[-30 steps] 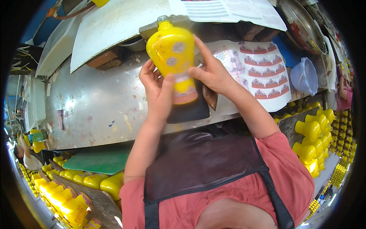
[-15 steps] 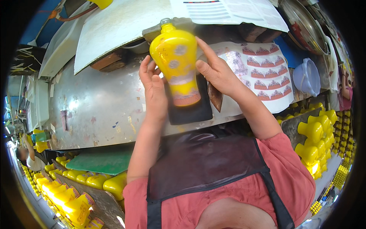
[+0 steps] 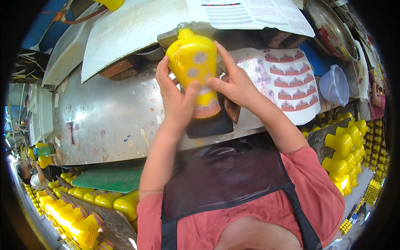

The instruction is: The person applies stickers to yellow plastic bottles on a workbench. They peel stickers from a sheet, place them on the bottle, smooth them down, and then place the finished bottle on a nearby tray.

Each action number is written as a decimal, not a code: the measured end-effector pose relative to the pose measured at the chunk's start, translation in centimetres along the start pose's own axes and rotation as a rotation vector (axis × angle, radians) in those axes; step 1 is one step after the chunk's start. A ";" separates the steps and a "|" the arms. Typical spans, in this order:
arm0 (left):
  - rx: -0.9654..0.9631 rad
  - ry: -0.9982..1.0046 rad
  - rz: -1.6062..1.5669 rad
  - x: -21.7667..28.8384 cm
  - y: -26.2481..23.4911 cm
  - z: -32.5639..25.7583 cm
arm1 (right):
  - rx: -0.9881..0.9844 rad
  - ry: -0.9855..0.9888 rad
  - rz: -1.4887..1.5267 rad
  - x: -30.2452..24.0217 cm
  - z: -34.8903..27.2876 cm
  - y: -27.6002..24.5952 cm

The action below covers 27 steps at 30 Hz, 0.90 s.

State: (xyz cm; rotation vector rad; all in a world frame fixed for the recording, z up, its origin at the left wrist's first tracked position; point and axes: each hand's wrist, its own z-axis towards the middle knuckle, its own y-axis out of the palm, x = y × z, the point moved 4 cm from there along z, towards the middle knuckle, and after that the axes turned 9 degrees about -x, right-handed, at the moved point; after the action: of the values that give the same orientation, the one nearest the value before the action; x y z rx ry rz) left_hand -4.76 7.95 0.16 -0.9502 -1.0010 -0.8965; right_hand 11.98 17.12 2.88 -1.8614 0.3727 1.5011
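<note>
A yellow bottle (image 3: 187, 58) with a narrow clear neck lies on its back, neck away from me, on a dark block (image 3: 210, 130). Purple-grey flower decals dot its upper front, and a reddish fluted band runs around its base. My left hand (image 3: 176, 98) holds the bottle's left side, thumb across its lower front. On the opposite side my right hand (image 3: 239, 85) grips it, fingers along the shoulder and thumb pressed on the front. Just under my right hand, a brown pointed piece (image 3: 232, 110) sits beside the block. To the right lies a sheet of printed decals (image 3: 308, 103).
A metal-topped table (image 3: 104, 125) spreads to the left. White boards (image 3: 125, 33) rest on bricks at the back. At right stand a pale blue bucket (image 3: 334, 85) and a large metal basin (image 3: 331, 29). Rows of yellow bottles (image 3: 85, 225) flank me; a person (image 3: 37, 175) is far left.
Both thumbs have come inward onto the bottle's lower front. My left hand has closed in against the bottle, which has shifted very slightly.
</note>
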 end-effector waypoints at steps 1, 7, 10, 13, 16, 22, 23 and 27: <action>-0.009 0.000 -0.024 0.0 0.0 0.0 | 0.003 0.004 0.002 0.0 0.0 0.0; -0.023 0.024 0.039 0.2 -0.3 0.2 | -0.005 0.022 0.013 0.1 -0.1 0.0; -0.036 0.034 0.109 0.2 -0.5 0.2 | 0.003 0.008 0.004 0.1 -0.1 0.1; -0.043 0.033 0.107 0.3 -0.5 0.2 | 0.005 0.003 0.013 0.2 -0.2 0.1; -0.051 0.026 0.108 0.5 -0.5 0.2 | -0.010 0.022 0.032 0.2 -0.2 0.0; -0.068 0.013 0.087 0.7 -0.7 0.1 | -0.044 0.067 0.008 0.1 -0.4 -0.1; -0.073 0.015 0.122 0.8 -0.7 0.1 | -0.046 0.056 -0.004 0.0 -0.5 -0.2; -0.029 0.148 0.248 1.6 -1.1 0.5 | -0.011 0.055 -0.052 -0.9 -0.1 -1.1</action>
State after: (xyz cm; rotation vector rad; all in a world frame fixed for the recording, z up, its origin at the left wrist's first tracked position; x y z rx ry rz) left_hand -5.46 7.80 2.05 -0.9930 -0.7278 -0.7622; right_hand 12.49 17.63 4.07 -1.9097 0.3401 1.4227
